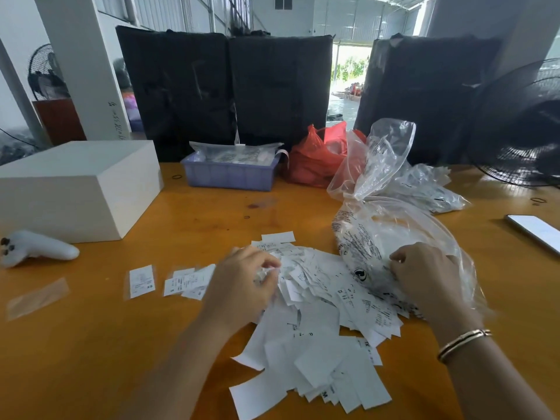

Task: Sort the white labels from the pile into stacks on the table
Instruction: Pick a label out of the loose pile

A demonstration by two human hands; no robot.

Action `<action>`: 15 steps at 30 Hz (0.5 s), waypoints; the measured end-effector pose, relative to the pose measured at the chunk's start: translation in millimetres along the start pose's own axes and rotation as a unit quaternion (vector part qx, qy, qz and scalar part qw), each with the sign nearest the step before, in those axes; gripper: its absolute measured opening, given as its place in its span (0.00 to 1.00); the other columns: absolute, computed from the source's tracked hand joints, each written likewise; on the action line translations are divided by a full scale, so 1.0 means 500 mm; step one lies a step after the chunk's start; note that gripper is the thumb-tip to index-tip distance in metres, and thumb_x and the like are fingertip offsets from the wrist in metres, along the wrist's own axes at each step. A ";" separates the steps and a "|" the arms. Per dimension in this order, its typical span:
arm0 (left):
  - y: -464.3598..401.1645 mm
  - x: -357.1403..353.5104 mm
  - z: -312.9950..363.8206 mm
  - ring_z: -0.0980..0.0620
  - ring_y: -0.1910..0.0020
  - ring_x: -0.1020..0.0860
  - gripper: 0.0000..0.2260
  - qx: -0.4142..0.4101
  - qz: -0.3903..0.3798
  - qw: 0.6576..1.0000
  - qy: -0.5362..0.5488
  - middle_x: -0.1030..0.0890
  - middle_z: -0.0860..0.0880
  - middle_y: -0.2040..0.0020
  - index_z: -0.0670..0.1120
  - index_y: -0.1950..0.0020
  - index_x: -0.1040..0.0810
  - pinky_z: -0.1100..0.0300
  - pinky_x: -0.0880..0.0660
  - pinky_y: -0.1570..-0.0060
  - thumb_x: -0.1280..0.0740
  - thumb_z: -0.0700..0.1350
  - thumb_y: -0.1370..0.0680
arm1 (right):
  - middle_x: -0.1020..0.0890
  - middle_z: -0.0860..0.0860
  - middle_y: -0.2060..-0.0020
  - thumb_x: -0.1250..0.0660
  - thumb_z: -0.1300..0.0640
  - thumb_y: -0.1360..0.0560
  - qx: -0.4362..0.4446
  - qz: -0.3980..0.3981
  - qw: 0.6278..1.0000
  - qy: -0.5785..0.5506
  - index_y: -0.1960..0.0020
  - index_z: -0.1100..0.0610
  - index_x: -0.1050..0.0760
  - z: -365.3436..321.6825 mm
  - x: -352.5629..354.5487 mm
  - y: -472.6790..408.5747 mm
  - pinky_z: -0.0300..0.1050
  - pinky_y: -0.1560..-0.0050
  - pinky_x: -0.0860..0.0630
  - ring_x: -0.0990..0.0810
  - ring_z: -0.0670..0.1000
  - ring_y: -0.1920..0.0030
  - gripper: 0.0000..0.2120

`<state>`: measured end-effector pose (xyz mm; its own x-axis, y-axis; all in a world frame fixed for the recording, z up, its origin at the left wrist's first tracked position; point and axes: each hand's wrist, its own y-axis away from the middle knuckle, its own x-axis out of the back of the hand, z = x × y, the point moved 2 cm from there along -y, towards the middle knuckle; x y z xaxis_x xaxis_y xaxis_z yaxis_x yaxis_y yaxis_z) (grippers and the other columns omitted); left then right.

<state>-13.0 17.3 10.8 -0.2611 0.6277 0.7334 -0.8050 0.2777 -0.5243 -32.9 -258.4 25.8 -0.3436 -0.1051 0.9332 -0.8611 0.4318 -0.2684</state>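
A loose pile of white labels (315, 338) spreads over the orange table (106, 344) in front of me. My left hand (242, 286) lies over the pile's left edge, its fingers curled and pinching a white label. My right hand (424, 274) grips the printed clear plastic bag (381, 231) where it meets the pile. To the left lie a single XS label (141, 281) and a small fanned group of S labels (188, 281).
A white box (75, 186) and a white controller (36, 248) sit at the left. A purple bin (230, 174), a red bag (318, 156) and more clear bags (430, 183) stand behind. A phone (536, 231) lies at the right, beside a fan (521, 125).
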 end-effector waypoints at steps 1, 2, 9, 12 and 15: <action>0.003 -0.012 0.009 0.59 0.53 0.28 0.05 -0.007 -0.007 1.000 0.013 0.21 0.57 0.54 0.51 0.51 0.19 0.72 0.33 0.55 0.34 0.48 0.23 | 0.19 0.51 0.51 0.38 0.58 0.23 0.003 -0.001 1.000 0.007 0.54 0.53 0.18 0.000 0.000 0.000 0.48 0.44 0.37 0.25 0.54 0.48 0.10; 0.005 -0.023 0.013 0.60 0.54 0.28 0.06 -0.007 -0.015 1.000 0.020 0.22 0.58 0.56 0.52 0.52 0.19 0.71 0.32 0.56 0.34 0.51 0.23 | 0.20 0.51 0.51 0.38 0.57 0.23 0.005 -0.001 1.000 0.012 0.54 0.53 0.18 -0.001 -0.001 0.001 0.48 0.44 0.36 0.25 0.54 0.48 0.09; 0.008 -0.052 0.004 0.60 0.53 0.30 0.14 0.028 -0.066 0.997 -0.006 0.28 0.61 0.56 0.56 0.52 0.23 0.67 0.30 0.55 0.35 0.64 0.29 | 0.25 0.48 0.55 0.40 0.46 0.21 0.030 -0.016 0.998 0.059 0.52 0.48 0.20 -0.007 -0.010 0.003 0.49 0.44 0.36 0.28 0.53 0.45 0.11; 0.007 -0.051 0.001 0.59 0.53 0.30 0.08 0.043 -0.073 0.996 0.013 0.29 0.61 0.56 0.55 0.55 0.25 0.69 0.31 0.56 0.31 0.58 0.27 | 0.27 0.47 0.56 0.40 0.47 0.22 0.036 -0.025 0.997 0.069 0.52 0.47 0.21 -0.008 -0.013 0.005 0.49 0.45 0.38 0.29 0.53 0.45 0.09; 0.005 -0.048 0.001 0.59 0.56 0.29 0.06 0.064 -0.065 0.995 0.048 0.29 0.62 0.58 0.55 0.58 0.26 0.72 0.33 0.58 0.30 0.52 0.25 | 0.24 0.48 0.53 0.39 0.52 0.22 0.035 -0.022 0.998 0.056 0.51 0.48 0.21 -0.008 -0.016 0.005 0.49 0.46 0.38 0.29 0.53 0.46 0.08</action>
<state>-9.0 2.5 -8.2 -0.1029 0.6600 0.7442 -0.8917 0.2704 -0.3631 -31.0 -252.9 18.5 -0.2637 -0.0205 0.9644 -0.9001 0.3648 -0.2383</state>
